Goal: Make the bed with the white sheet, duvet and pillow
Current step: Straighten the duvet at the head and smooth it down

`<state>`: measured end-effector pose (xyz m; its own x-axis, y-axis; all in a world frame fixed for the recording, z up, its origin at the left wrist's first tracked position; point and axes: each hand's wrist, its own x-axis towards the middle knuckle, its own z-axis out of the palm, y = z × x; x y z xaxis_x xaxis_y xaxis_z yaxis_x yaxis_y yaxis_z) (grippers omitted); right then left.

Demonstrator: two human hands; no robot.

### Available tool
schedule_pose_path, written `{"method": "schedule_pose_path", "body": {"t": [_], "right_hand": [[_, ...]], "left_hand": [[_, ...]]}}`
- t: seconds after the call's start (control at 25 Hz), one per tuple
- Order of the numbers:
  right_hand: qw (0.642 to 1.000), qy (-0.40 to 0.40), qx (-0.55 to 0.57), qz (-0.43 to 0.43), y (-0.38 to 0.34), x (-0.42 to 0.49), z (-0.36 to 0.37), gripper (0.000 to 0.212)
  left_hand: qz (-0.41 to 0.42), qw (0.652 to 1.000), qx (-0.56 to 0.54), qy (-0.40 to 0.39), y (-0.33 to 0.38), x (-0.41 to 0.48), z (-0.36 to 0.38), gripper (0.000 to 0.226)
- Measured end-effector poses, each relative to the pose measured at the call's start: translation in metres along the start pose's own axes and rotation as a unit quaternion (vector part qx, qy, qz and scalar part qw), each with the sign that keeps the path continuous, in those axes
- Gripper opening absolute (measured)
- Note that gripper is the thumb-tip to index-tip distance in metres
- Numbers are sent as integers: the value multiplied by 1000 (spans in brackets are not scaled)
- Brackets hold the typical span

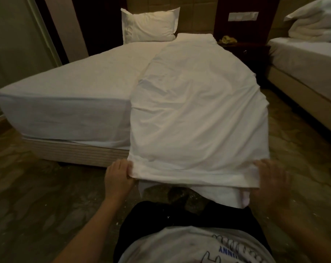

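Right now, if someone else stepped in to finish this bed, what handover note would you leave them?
Left hand: gripping the near left corner of the duvet.
Right hand: gripping the near right corner; blurred.
Duvet: folded lengthwise, lying only along the bed's right half, its foot end held out past the mattress.
Sheet: already fitted over the mattress.
Pillow: propped upright at the headboard, left side.
Left to do: open the duvet across the full width, smooth it, lay the pillow in place.

— What's on the low single bed [71,149]?
— A fitted white sheet [75,86] covers the mattress. A plump white pillow [149,25] stands at the head, and a folded white duvet [197,103] runs along its right side.
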<state>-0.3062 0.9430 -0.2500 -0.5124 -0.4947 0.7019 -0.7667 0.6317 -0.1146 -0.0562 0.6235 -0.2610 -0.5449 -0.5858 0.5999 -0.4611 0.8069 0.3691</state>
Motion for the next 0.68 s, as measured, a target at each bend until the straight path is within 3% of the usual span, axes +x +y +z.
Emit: {"method": "schedule_pose_path", "body": {"t": [0.08,0.12,0.28,0.44,0.52,0.6,0.68], "right_hand": [[994,-31,27,104,11,-1,-12,45],[992,-40,45,113,15,-4,-19,42],[997,-6,43,-71,18,-35,-46,15],[995,2,48,-92,23,-52,-39,9],[992,-22,65,-109,31,-60,-36,17],[990,-59,104,-74,39,-69,-32,34],[984,-94,150,30,33,-72,-34,33]], "left_hand": [[-42,999,-9,14,-1,-9,-2,16],[-27,999,-4,24,-2,-18,-6,20],[124,990,46,55,-24,-63,-26,10],[145,986,65,47,-26,-76,-23,16],[172,981,75,42,-18,-77,-31,12],[186,978,75,53,-19,-81,-29,9],[164,983,72,28,-23,-87,-19,21]]}}
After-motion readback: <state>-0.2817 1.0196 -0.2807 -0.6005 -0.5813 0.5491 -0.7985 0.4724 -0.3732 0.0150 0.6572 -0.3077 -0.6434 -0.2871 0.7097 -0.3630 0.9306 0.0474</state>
